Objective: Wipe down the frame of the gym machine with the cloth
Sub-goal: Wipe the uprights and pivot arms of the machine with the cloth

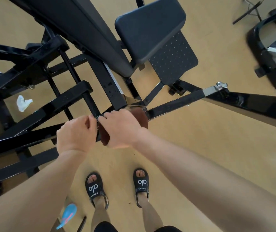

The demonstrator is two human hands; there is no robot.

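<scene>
A brown cloth [139, 117] is wrapped over the near end of a black frame bar of the gym machine [63, 99], in the middle of the view. My right hand [119, 127] lies on top of the cloth and grips it against the bar. My left hand [76, 133] sits just left of it, fingers curled around the same bar end, thumb tips nearly touching the right hand. A threaded black rod [90, 102] runs down to where the hands meet. Most of the cloth is hidden under my right hand.
A dark padded seat [150, 27] and perforated footplate [174, 59] stand beyond the hands. A long black arm [251, 102] reaches right. A crumpled white tissue [22, 102] lies on the tan floor left. Another machine [267, 52] stands at the right. My sandalled feet [117, 186] are below.
</scene>
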